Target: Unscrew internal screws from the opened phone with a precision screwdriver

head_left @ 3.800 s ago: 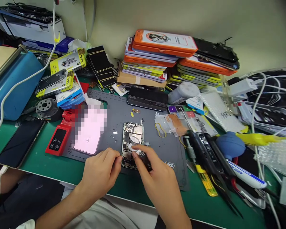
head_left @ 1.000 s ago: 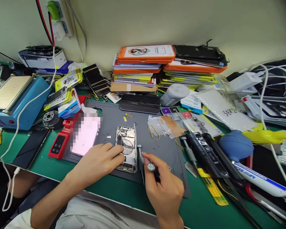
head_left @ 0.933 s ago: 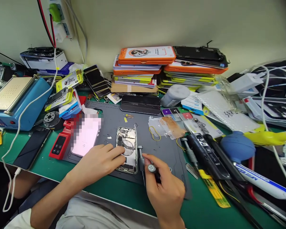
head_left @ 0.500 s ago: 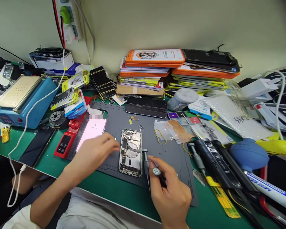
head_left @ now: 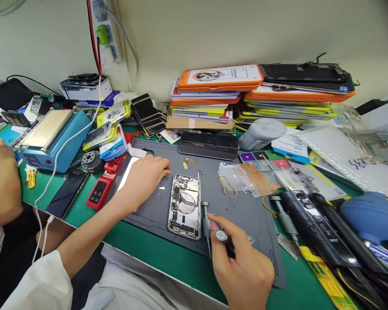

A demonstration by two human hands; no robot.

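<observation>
My right hand is closed round a screwdriver, whose round end cap points up at me. A second grey screwdriver stands against its fingertips, shaft downward. Just left of it lies an opened phone, its battery, boards and round coil exposed. My left hand hovers above the mat, up and left of that phone. Its fingers are bent and drawn together, and whatever may be between them is hidden. Beneath that hand and wrist a phone with a lit pale screen is largely covered.
Around the grey mat are a red device, a blue heating machine, a dark phone screen, stacked boxes, a bottle and a black pen-like tool. Another person's arm is at far left.
My left hand has moved up and away from the opened phone, over the lit phone. My right hand keeps its hold on the screwdrivers. The view has shifted left.
</observation>
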